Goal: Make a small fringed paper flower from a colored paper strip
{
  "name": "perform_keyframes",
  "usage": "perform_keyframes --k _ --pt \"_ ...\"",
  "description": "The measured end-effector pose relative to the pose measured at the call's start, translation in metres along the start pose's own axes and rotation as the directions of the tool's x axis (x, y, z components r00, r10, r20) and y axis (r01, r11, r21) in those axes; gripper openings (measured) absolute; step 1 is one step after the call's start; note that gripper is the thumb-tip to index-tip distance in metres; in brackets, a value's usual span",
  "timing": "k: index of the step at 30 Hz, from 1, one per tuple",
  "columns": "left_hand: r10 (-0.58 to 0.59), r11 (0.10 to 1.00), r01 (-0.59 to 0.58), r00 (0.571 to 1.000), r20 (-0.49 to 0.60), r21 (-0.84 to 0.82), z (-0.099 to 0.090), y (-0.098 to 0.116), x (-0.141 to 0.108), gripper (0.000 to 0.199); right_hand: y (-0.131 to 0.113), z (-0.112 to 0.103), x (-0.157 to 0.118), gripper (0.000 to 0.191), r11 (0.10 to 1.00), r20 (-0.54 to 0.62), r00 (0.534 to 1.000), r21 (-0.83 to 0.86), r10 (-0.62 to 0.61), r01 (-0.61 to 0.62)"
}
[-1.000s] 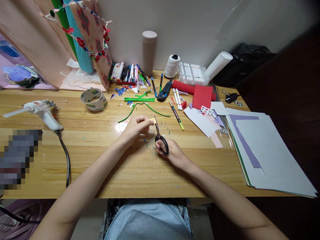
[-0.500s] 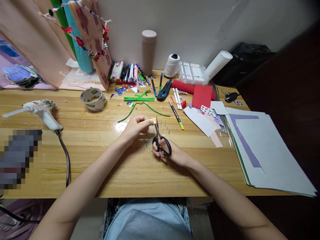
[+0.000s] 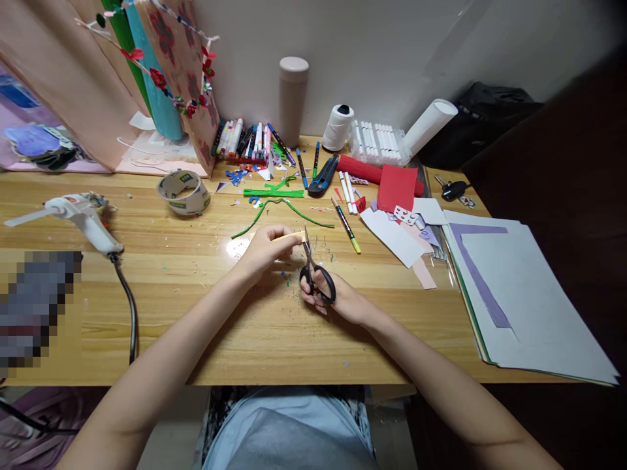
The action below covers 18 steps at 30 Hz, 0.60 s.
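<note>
Two-handed above a wooden desk (image 3: 230, 356), with stacked paper (image 3: 533, 294) between three and four o'clock from the middle and a glue gun (image 3: 88, 225) at nine. With the right hand (image 3: 343, 299), gripping black-handled scissors (image 3: 330, 290) by the loops. With the left hand (image 3: 267, 253), pinching a thin yellow strip (image 3: 295, 234) at the scissors' eleven o'clock, end right by the blades.

Left hand (image 3: 269, 251) and right hand (image 3: 330, 297) close together, both gripping.
The left forearm (image 3: 196, 326) slants inward, its thumb (image 3: 288, 244) pressed toward bent fingers; the right forearm (image 3: 421, 349) comes in from the opposite side, fingertips (image 3: 307, 297) curled inward.
</note>
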<state>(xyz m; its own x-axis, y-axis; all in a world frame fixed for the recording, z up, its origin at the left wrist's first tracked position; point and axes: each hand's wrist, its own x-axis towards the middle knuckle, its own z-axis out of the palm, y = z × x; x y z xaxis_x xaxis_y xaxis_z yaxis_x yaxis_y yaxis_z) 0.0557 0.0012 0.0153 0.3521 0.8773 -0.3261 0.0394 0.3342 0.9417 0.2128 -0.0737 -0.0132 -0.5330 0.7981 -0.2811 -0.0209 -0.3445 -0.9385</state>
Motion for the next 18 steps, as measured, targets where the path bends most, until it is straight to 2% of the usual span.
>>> perform_keyframes --k 8,15,18 --pt "0.039 0.999 -0.040 0.999 0.005 0.015 -0.002 -0.001 0.001 0.027 0.002 0.002 0.001 0.050 0.999 -0.031 1.000 0.041 -0.003 0.004" --pt "0.038 0.999 -0.038 0.999 -0.006 0.002 -0.001 -0.001 0.001 0.027 0.000 0.010 0.002 0.052 1.000 -0.178 0.984 0.007 0.002 -0.001" --pt "0.025 1.000 -0.025 1.000 -0.009 -0.006 -0.001 0.000 0.000 0.027 0.001 0.011 0.002 0.051 1.000 -0.207 0.978 -0.025 -0.015 0.010"
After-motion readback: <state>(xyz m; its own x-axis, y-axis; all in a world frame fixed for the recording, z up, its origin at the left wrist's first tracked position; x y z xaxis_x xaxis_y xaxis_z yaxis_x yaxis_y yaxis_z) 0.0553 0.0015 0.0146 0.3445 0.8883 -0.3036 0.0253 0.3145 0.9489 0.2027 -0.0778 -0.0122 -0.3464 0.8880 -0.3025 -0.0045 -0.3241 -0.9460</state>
